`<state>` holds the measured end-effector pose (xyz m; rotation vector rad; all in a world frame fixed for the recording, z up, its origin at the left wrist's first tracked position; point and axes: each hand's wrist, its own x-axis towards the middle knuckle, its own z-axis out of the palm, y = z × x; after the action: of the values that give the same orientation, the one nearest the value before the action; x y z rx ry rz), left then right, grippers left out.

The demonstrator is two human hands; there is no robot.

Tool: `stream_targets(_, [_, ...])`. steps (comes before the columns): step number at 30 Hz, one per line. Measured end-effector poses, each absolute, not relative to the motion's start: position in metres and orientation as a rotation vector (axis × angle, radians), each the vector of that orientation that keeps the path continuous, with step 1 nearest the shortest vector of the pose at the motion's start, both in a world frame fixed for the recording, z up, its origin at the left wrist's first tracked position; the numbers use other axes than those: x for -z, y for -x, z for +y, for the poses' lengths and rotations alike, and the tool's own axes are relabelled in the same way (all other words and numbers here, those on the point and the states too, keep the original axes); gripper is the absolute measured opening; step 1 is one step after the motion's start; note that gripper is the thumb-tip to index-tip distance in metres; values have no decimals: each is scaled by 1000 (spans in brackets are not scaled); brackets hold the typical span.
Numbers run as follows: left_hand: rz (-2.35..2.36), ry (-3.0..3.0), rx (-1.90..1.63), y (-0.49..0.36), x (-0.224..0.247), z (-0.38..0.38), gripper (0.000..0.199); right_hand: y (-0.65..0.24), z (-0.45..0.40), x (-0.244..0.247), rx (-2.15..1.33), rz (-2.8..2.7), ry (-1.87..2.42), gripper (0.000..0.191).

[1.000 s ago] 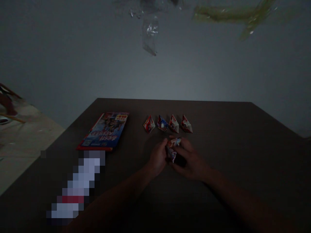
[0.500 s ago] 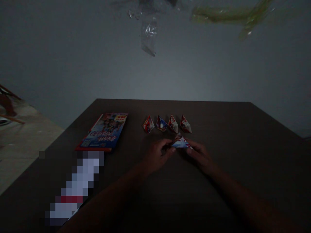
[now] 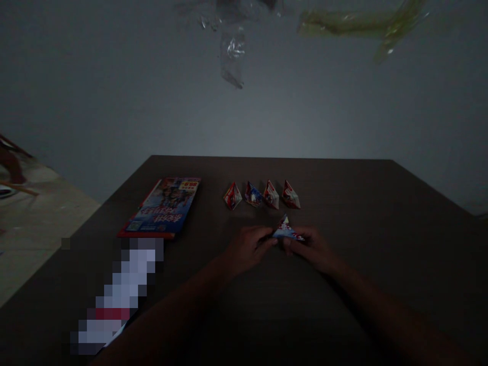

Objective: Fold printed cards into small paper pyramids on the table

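Note:
A small folded paper boat (image 3: 286,232), printed blue, white and red, is held between my two hands above the table. My left hand (image 3: 249,248) pinches its left corner between thumb and fingers. At its right corner, my right hand (image 3: 314,249) grips it, the fingers partly behind the paper. Beyond my hands, several similar folded paper pieces stand in a row: a red one (image 3: 232,195), a blue one (image 3: 252,194), a red and white one (image 3: 271,195) and another red and white one (image 3: 291,194) at the right end.
A stack of printed leaflets (image 3: 165,206) lies at the left of the dark table (image 3: 343,188). Nearer me is a pixelated pale strip (image 3: 122,290). Behind the table rises a grey wall (image 3: 305,101) with yellow tape (image 3: 346,24) and clear plastic (image 3: 232,53).
The folded paper has come slightly nearer to me and its peak now points up more sharply. My right thumb and fingers have shifted along its lower edge. The row has not moved.

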<state>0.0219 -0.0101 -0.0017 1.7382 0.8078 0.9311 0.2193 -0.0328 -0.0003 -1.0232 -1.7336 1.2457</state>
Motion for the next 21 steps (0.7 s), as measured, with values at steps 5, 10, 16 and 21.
stream_targets(5, [808, -1859, -875, -21, 2, -10, 14, -217, -35, -1, -1259, -1742, 1001, 27])
stream_targets(10, [857, -1761, -868, -21, 1, -9, 16, -218, -37, 1, -1103, -1725, 1033, 22])
stream_targets(16, [874, -1677, -859, -20, 3, -10, 22, -227, -34, 3, -920, -1524, 1045, 44])
stream_targets(21, [850, -1698, -828, -21, 7, -10, 27, -226, -31, 2, -1004, -1494, 984, 57])
